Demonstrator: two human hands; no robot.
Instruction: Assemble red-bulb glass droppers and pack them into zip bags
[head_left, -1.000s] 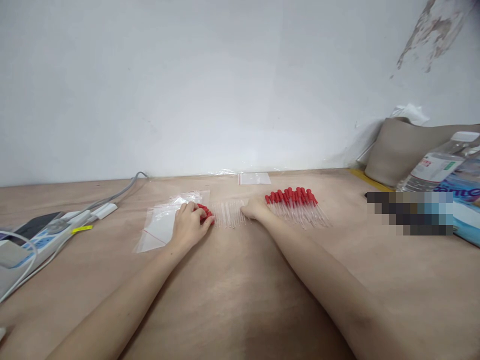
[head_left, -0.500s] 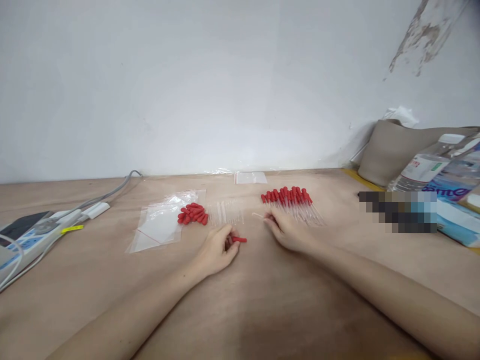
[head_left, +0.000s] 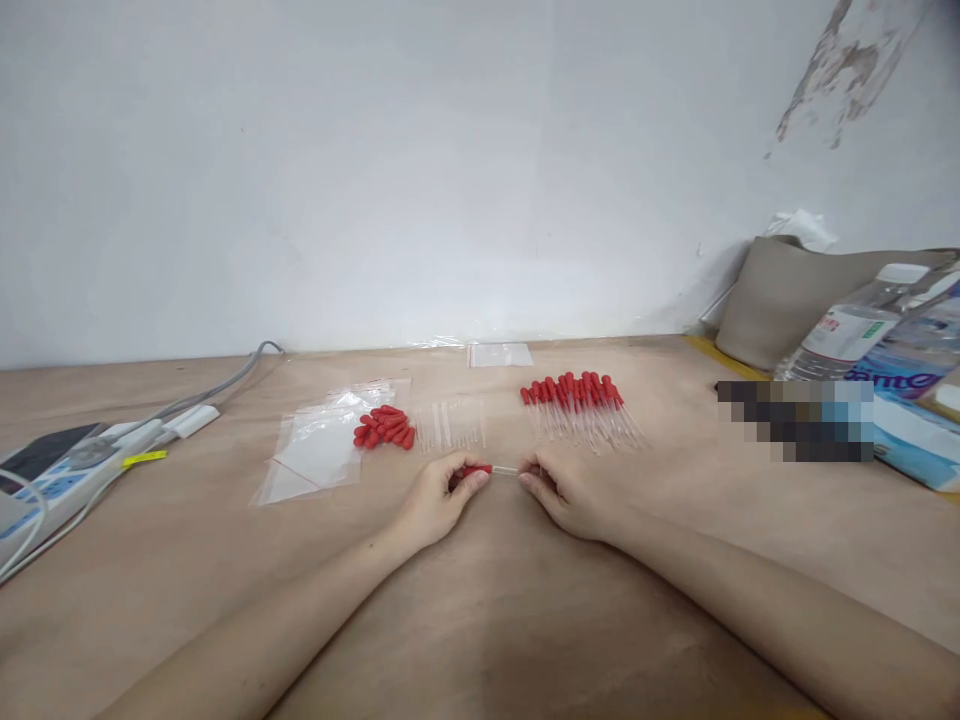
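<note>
Between thumb and fingers, my left hand (head_left: 444, 495) pinches a red rubber dropper bulb (head_left: 478, 469), its open end pointing right. My right hand (head_left: 561, 490) grips a clear glass dropper tube (head_left: 505, 470), whose end meets the bulb's mouth; how far it sits inside I cannot tell. Beyond my left hand lie a pile of loose red bulbs (head_left: 384, 428) and a row of clear tubes (head_left: 450, 425). Past my right hand are several droppers (head_left: 581, 405) with red bulbs on their tubes, laid side by side.
Clear zip bags (head_left: 311, 450) lie at the left, and another small bag (head_left: 501, 355) is near the wall. A power strip (head_left: 52, 500) with cables occupies the left edge. At right stand a plastic bottle (head_left: 844, 335) and a grey-brown bin (head_left: 757, 300), near a blurred-out patch.
My right hand has moved down and slightly left, bringing the tube level with the bulb and against its mouth. My left hand has shifted barely, keeping hold of the bulb.
</note>
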